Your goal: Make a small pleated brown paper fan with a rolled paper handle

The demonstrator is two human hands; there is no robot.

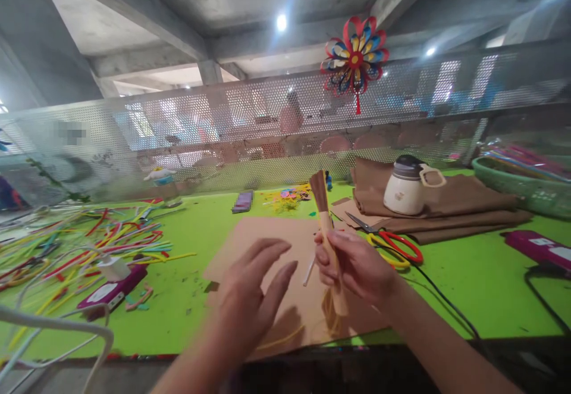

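My right hand (354,263) is closed around the tan handle of a brush-like piece (329,221), held upright with its dark brown tuft at the top. Its lower end sticks out below my fingers, near looped yellow strands (329,310). To the left, my left hand (254,287) hovers with thumb and fingers apart, holding nothing. Beneath both hands lies a brown paper sheet (250,236). A thin white stick (308,271) shows beside my right fingers. Just right of that hand rest scissors (392,248) with red and yellow handles.
Colourful strips (111,239) and a purple power strip (113,293) cover the left side of the green table (178,310). Folded brown cloth (473,203) bears a white jug (404,188). A green basket (521,188) stands far right. A perforated screen (200,132) borders the back.
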